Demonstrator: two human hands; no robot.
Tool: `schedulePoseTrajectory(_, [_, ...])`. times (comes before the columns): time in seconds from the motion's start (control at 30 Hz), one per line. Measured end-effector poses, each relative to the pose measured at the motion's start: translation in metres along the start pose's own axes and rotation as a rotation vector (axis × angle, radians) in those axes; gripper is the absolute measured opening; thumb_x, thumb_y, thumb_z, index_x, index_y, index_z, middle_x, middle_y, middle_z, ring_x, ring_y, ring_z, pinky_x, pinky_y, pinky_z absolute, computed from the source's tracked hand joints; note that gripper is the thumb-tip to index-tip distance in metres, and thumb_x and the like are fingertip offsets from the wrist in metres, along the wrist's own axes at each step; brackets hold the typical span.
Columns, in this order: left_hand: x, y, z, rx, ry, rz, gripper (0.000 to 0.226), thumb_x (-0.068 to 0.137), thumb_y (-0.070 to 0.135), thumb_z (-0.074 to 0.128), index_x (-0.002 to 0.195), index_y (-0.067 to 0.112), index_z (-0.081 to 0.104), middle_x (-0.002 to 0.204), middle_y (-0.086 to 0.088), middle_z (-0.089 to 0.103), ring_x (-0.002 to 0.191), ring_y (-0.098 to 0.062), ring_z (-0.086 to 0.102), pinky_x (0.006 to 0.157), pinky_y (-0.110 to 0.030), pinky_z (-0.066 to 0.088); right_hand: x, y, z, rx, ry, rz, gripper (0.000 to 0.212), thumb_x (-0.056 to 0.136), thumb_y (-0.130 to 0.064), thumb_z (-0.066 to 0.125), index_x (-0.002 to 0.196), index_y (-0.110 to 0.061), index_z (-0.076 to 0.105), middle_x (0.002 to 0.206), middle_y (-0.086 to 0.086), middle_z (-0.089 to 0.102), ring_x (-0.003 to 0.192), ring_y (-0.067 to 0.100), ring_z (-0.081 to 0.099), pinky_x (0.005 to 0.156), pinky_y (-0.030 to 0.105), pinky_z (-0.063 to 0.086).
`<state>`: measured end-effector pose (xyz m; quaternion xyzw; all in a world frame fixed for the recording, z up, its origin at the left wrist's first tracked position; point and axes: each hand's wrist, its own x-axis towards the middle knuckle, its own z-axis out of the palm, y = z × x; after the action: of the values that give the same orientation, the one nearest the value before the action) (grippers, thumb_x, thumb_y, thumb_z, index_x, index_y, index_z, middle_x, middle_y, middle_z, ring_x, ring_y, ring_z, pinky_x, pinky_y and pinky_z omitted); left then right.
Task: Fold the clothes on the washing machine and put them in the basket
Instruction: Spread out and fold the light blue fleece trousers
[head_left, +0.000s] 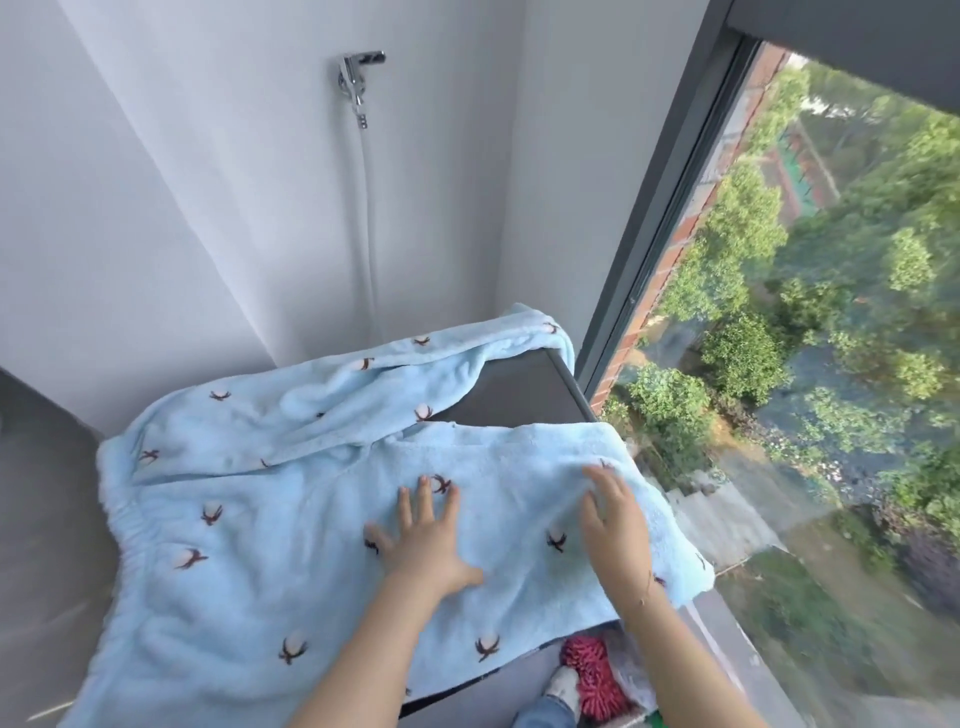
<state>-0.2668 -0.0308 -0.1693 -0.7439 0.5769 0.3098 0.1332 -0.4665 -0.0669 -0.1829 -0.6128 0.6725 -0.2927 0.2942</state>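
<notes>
While the blue garment (291, 525) is pressed flat at lower centre by the left hand (423, 540) and right hand (615, 525), fingers spread and apart, creases should be smoothed outward before folding.

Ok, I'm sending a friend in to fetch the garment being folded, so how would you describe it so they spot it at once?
Start at the big window and look beside it to the dark-topped washing machine in the white corner. Spread over its top is a fluffy light-blue garment, with the left hand and right hand on it. Its small dark-stemmed white cotton-boll print sets it apart from the pink mop head below.
</notes>
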Motion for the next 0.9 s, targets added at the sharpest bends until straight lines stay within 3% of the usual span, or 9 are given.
schedulePoseTrajectory(0.1, [0.0,0.029,-0.015,0.038,0.061,0.054,0.09,0.085,0.023,0.06,0.152,0.033,0.0,0.159,-0.006,-0.015,0.147,-0.028,-0.007,0.115,-0.059,0.006,-0.032,0.021,-0.012,0.076,-0.088,-0.006,0.027,0.095,-0.004,0.05,0.11,-0.014,0.07,0.122,-0.016,0.057,0.117,0.002,0.051,0.1,0.013,0.036])
schedulePoseTrajectory(0.2, [0.014,0.06,-0.017,-0.064,0.153,0.223,0.077,0.09,0.038,0.057,0.152,0.035,0.011,0.16,-0.002,-0.014,0.148,-0.024,-0.005,0.117,-0.051,0.012,-0.019,0.03,-0.03,0.166,0.122,0.101,0.025,0.095,-0.004,0.05,0.107,-0.015,0.069,0.109,-0.015,0.061,0.103,0.002,0.055,0.094,0.025,0.046])
schedulePoseTrajectory(0.3, [0.033,0.078,-0.01,-0.114,0.106,0.227,0.076,0.09,0.053,0.051,0.152,0.038,0.009,0.16,0.0,-0.018,0.147,-0.023,-0.012,0.117,-0.055,0.008,0.015,0.037,-0.047,0.166,0.19,0.227,0.022,0.099,-0.018,0.048,0.113,-0.013,0.064,0.107,-0.005,0.059,0.098,0.011,0.054,0.083,0.03,0.043])
schedulePoseTrajectory(0.43, [0.046,0.085,0.01,-0.021,0.069,0.226,0.091,0.086,0.067,0.046,0.147,0.041,-0.017,0.147,0.002,-0.045,0.136,-0.024,-0.04,0.108,-0.063,-0.014,0.062,0.055,-0.049,0.01,-0.067,0.363,0.029,0.095,-0.036,0.054,0.102,-0.01,0.063,0.093,-0.001,0.063,0.085,0.017,0.059,0.075,0.033,0.047])
schedulePoseTrajectory(0.5, [0.051,0.084,0.013,-0.037,0.086,0.231,0.092,0.086,0.067,0.046,0.147,0.042,-0.018,0.145,0.004,-0.047,0.132,-0.02,-0.044,0.107,-0.063,-0.017,0.074,0.06,-0.046,-0.053,-0.13,0.365,0.028,0.096,-0.035,0.052,0.091,-0.007,0.055,0.078,-0.001,0.056,0.069,0.017,0.052,0.065,0.033,0.042])
schedulePoseTrajectory(0.6, [0.052,0.087,0.011,-0.085,0.119,0.208,0.084,0.089,0.063,0.044,0.148,0.043,-0.012,0.149,0.005,-0.042,0.134,-0.016,-0.041,0.11,-0.06,-0.017,0.085,0.058,-0.047,-0.2,-0.172,0.298,0.026,0.101,-0.032,0.043,0.083,-0.013,0.042,0.076,0.0,0.047,0.062,0.014,0.043,0.057,0.032,0.036])
schedulePoseTrajectory(0.73, [0.056,0.09,-0.001,-0.067,0.294,0.1,0.074,0.095,0.057,0.038,0.149,0.041,-0.009,0.155,0.003,-0.032,0.141,-0.022,-0.032,0.111,-0.06,-0.011,0.112,0.039,-0.058,-0.303,0.083,0.126,0.023,0.102,-0.028,0.038,0.09,-0.011,0.046,0.095,0.003,0.052,0.08,0.025,0.053,0.067,0.037,0.041])
schedulePoseTrajectory(0.8, [0.064,0.081,-0.013,-0.069,0.377,0.018,0.071,0.096,0.054,0.038,0.151,0.039,-0.004,0.157,0.001,-0.028,0.143,-0.024,-0.028,0.112,-0.06,-0.009,0.125,0.033,-0.059,-0.379,0.097,0.087,0.025,0.102,-0.03,0.036,0.1,-0.009,0.051,0.111,0.007,0.056,0.098,0.027,0.054,0.084,0.04,0.042])
schedulePoseTrajectory(0.9, [0.071,0.058,-0.018,-0.108,0.435,-0.083,0.067,0.097,0.055,0.033,0.152,0.035,0.001,0.158,0.0,-0.022,0.146,-0.023,-0.021,0.113,-0.059,-0.007,0.12,0.032,-0.037,-0.543,-0.066,0.121,0.042,0.102,-0.034,0.033,0.135,-0.009,0.04,0.156,0.015,0.023,0.144,0.027,0.02,0.116,0.043,0.01])
